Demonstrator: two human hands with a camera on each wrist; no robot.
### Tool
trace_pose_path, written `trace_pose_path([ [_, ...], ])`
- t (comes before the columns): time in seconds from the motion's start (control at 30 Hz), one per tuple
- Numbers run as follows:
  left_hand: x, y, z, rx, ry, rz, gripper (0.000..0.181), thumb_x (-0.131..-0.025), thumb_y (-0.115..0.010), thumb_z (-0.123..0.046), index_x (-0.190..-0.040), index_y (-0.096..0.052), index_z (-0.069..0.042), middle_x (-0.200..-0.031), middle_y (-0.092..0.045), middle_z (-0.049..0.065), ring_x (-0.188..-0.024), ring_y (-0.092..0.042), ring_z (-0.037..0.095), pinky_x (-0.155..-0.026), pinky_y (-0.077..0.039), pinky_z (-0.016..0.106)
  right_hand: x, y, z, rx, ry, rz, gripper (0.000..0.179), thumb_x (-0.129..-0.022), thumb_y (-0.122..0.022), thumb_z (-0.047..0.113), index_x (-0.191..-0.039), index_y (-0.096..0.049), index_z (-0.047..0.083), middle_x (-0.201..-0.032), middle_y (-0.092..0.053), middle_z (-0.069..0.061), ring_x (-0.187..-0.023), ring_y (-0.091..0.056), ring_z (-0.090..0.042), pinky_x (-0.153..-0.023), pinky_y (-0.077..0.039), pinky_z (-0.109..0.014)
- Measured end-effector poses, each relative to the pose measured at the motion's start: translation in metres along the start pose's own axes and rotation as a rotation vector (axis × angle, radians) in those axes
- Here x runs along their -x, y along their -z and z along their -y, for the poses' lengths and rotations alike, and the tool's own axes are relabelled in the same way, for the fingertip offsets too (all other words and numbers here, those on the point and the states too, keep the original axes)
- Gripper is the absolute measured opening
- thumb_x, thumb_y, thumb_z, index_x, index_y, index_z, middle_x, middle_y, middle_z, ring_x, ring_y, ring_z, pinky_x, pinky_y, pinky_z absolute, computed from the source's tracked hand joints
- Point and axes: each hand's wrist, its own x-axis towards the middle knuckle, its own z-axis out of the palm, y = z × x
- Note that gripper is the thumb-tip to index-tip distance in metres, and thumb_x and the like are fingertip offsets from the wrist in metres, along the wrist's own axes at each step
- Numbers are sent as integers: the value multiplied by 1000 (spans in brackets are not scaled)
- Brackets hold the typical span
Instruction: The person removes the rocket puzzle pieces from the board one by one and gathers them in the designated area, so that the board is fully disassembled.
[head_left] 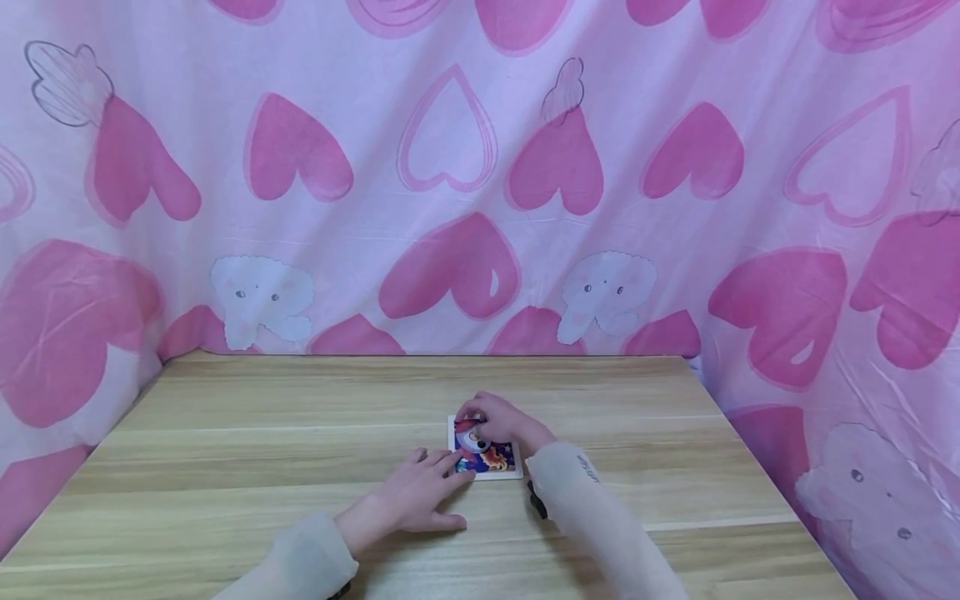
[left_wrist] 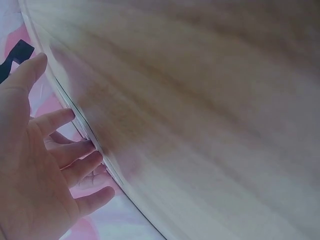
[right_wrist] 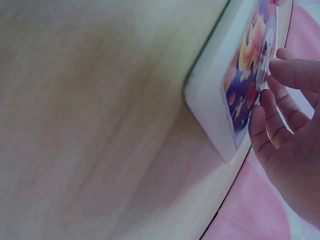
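A small flat picture board [head_left: 513, 477] with a raised white border lies on the wooden table. Its print shows a purple ground with stars, orange flame-like shapes and a round white shape like an eye. From the left, my left hand [head_left: 423, 492] reaches over with fingers spread and fingertips at the board's left and lower edge. Over the upper part of the picture arches my right hand [head_left: 501, 417]. In the right wrist view its fingertips [right_wrist: 257, 122] meet the printed surface, thumb apart from the other fingers. Nothing shows between them.
The light wooden table [head_left: 262, 433] stretches out around the board. Behind it and at both sides hangs a pink cloth [head_left: 450, 200] printed with hearts and white animal figures. A dark strap [head_left: 537, 500] sits at the right sleeve.
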Motion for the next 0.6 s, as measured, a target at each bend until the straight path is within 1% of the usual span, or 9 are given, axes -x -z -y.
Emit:
trace_pose_path([
  [0.17,0,1,0,4,4,8,68,-78,-45,-64,-131,-44,-22,-134,-37,13,-120,-35,29,-93,-27,52,-2,2,5,47,-29,26,36,-72,-58,-4,-102,-64,15,-91,-49,2,-84,-48,-15,-80,-41,-32],
  [0.27,0,2,-1,6,9,19,68,-78,-45,-64,-131,-44,-22,-135,-37,13,-120,-35,29,-94,-27,52,-3,3,7,71,-62,43,37,-73,-57,-3,-102,-63,19,-92,-49,3,-86,-49,-13,-80,-41,-31],
  [0.43,0,2,-1,6,10,13,68,-77,-45,-64,-131,-44,-22,-135,-37,13,-120,-35,29,-94,-27,52,-4,5,8,102,-71,55,37,-74,-57,-2,-102,-63,21,-91,-49,5,-86,-49,-13,-81,-41,-31],
  [0.6,1,4,-2,6,11,10,69,-77,-45,-64,-131,-44,-22,-135,-36,13,-119,-36,29,-93,-28,52,-4,6,9,106,-65,57,36,-75,-56,-2,-102,-63,21,-92,-49,5,-86,-49,-13,-80,-41,-31],
])
